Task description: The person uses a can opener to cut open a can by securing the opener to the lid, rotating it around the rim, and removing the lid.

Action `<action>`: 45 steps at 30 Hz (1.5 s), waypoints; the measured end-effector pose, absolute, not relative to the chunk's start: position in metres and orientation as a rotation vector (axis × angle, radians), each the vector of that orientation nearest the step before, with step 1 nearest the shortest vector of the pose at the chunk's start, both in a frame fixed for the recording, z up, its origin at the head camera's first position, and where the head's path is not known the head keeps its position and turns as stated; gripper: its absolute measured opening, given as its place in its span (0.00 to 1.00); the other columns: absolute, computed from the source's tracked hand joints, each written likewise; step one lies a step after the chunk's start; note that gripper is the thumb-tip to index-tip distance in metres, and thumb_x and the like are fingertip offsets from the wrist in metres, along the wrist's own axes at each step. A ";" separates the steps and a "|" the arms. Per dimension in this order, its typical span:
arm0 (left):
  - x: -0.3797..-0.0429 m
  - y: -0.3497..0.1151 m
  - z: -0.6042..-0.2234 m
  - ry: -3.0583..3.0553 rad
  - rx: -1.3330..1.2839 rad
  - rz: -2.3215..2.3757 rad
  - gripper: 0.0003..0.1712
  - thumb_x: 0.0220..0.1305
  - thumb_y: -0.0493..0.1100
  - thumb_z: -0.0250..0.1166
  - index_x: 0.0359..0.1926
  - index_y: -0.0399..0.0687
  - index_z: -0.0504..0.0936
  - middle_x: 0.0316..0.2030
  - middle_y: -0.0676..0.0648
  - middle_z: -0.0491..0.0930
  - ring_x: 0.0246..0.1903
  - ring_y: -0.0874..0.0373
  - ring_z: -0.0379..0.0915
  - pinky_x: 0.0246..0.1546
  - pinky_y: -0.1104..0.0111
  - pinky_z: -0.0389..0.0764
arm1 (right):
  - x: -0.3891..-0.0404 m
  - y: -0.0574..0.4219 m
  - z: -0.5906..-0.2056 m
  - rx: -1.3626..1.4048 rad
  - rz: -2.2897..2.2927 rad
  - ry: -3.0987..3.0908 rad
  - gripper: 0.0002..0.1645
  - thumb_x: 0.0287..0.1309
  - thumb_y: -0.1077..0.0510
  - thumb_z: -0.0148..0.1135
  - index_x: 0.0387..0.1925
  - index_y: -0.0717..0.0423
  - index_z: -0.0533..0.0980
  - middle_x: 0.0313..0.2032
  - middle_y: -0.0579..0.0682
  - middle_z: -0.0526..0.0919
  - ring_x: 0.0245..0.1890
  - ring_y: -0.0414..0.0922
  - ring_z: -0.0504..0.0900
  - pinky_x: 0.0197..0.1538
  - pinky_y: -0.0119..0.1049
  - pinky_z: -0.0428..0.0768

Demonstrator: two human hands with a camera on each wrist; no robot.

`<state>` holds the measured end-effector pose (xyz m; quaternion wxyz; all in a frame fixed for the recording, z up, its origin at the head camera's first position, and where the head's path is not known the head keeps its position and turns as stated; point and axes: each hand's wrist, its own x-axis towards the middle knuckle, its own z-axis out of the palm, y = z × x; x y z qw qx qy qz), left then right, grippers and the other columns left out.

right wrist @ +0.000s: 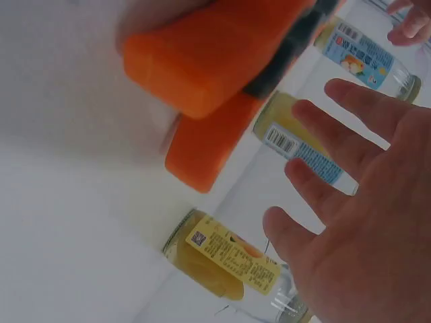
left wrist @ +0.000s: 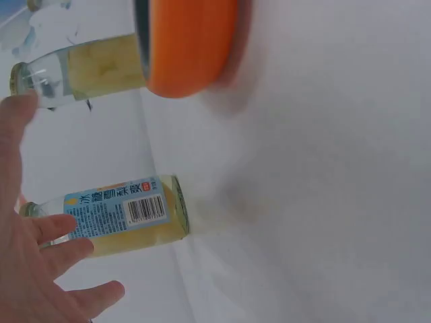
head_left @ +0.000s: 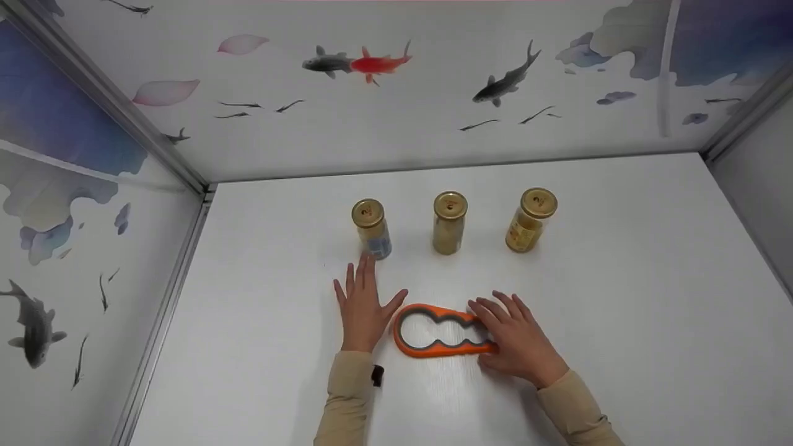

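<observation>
My right hand (head_left: 517,337) rests flat on the orange jar opener (head_left: 433,330), fingers straight, gripping nothing. Left hand (head_left: 363,306) lies open just beside it. The opener looks stiff, light plastic, so I'd grab its narrow waist.

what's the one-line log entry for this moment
left hand: flat on table | right hand: on orange jar opener | three gold-lidded jars: upright, untouched

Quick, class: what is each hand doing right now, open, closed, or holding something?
Left hand: open, flat on the table, holding nothing.
Right hand: open, straight fingers resting on the orange jar opener, not gripping it.
</observation>
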<state>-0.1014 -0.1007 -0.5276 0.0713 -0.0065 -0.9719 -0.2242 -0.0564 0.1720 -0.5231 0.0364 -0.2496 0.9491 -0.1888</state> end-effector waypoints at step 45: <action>-0.206 -0.124 -0.534 -2.593 0.194 -1.594 0.45 0.48 0.41 0.78 0.66 0.43 0.66 0.62 0.42 0.72 0.64 0.50 0.63 0.65 0.60 0.60 | -0.085 0.176 -0.520 -0.982 -0.262 2.743 0.33 0.39 0.64 0.74 0.50 0.57 0.69 0.40 0.52 0.75 0.40 0.51 0.72 0.45 0.49 0.70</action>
